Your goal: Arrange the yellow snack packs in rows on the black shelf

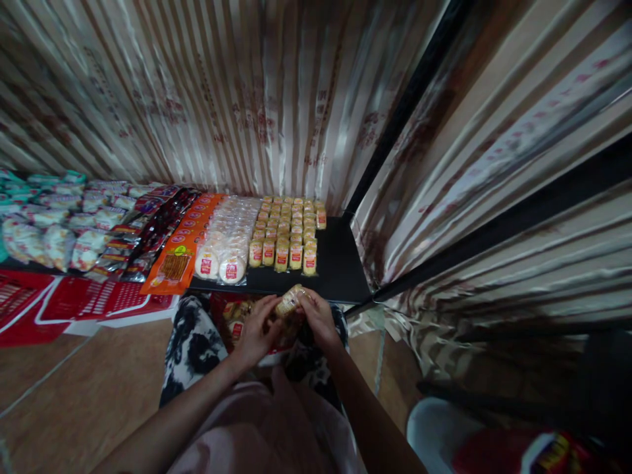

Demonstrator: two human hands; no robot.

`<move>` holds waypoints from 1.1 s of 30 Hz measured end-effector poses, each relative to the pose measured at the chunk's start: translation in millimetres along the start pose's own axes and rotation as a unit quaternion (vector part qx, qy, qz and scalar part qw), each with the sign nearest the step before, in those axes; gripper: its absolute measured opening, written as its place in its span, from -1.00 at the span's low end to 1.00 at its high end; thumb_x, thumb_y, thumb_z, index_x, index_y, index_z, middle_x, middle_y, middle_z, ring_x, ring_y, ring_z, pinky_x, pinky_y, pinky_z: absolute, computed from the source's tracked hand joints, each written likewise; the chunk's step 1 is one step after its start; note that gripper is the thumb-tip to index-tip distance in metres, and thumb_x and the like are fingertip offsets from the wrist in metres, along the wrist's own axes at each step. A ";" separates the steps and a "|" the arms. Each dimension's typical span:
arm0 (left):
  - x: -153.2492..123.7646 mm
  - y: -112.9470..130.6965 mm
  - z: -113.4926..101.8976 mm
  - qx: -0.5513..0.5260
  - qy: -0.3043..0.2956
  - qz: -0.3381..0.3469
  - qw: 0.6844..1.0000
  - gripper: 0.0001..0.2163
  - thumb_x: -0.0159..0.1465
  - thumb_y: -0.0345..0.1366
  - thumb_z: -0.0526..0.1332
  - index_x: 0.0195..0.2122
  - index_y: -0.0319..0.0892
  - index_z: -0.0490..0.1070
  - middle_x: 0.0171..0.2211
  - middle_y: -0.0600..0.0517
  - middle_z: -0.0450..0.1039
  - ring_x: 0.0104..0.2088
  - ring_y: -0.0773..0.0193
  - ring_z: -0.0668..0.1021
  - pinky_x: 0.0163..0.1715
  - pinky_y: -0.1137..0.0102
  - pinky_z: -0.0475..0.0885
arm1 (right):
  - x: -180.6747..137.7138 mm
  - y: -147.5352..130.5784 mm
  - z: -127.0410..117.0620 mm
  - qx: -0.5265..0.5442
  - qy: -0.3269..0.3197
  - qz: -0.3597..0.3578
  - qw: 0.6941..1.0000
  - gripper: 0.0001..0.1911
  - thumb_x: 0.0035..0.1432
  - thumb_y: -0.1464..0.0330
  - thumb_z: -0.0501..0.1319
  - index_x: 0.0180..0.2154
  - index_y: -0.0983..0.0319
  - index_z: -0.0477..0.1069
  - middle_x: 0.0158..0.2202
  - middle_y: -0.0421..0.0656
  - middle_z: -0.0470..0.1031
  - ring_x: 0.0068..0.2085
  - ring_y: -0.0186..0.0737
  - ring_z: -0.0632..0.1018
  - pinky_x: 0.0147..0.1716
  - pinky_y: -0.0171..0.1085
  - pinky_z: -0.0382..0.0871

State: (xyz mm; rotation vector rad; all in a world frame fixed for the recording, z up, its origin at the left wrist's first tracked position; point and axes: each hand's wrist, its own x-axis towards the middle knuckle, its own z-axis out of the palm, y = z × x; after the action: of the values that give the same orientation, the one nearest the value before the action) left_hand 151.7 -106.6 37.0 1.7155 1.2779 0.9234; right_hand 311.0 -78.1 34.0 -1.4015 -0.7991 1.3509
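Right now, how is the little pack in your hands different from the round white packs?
The little pack is tan and narrow, held tilted between left hand and right hand. The round white packs are paler and wider, lying in rows on the black shelf. Both look like wrapped snacks.
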 end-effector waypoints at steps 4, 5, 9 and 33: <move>2.3 1.6 10.8 0.065 -0.016 0.015 0.998 -0.55 0.14 -0.38 0.13 0.10 -0.09 0.23 0.13 -0.08 0.19 0.12 0.16 0.30 0.06 0.22 0.31 | -1.2 0.0 -0.8 0.005 -0.001 -0.015 1.000 -0.61 -0.12 0.12 0.25 -0.29 0.26 0.46 -0.46 -0.20 0.51 -0.48 -0.29 0.47 -0.48 -0.34 0.34; 2.9 1.4 13.4 0.077 -0.015 0.019 0.997 -0.54 0.14 -0.40 0.12 0.11 -0.08 0.21 0.13 -0.07 0.19 0.12 0.17 0.30 0.09 0.20 0.28 | -2.1 0.3 -1.5 0.001 0.002 -0.020 1.000 -0.62 -0.12 0.12 0.25 -0.30 0.26 0.46 -0.46 -0.20 0.52 -0.47 -0.28 0.48 -0.48 -0.34 0.35; 4.7 0.0 21.1 0.086 -0.001 0.042 0.995 -0.57 0.15 -0.44 0.08 0.07 -0.10 0.24 0.06 -0.07 0.26 0.07 0.20 0.35 0.07 0.21 0.30 | -5.2 0.3 -7.1 -0.007 0.001 -0.021 1.000 -0.62 -0.10 0.09 0.24 -0.30 0.24 0.46 -0.40 -0.17 0.54 -0.40 -0.22 0.52 -0.45 -0.31 0.39; 37.3 26.8 15.9 -0.104 -0.076 -0.107 0.986 -0.60 0.19 0.00 0.07 -0.11 -0.18 0.36 -0.30 0.02 0.47 -0.42 0.33 0.48 -0.40 0.44 0.38 | -13.1 -9.1 -32.5 -0.021 -0.031 -0.054 0.998 -0.54 -0.03 0.07 0.23 -0.13 0.19 0.39 -0.28 -0.15 0.52 -0.35 -0.26 0.50 -0.42 -0.33 0.34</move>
State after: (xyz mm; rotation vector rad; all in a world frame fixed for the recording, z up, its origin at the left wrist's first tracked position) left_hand 184.9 -77.9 58.0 1.4279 1.1921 0.7564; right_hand 342.0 -94.4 43.0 -1.3342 -0.9359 1.3066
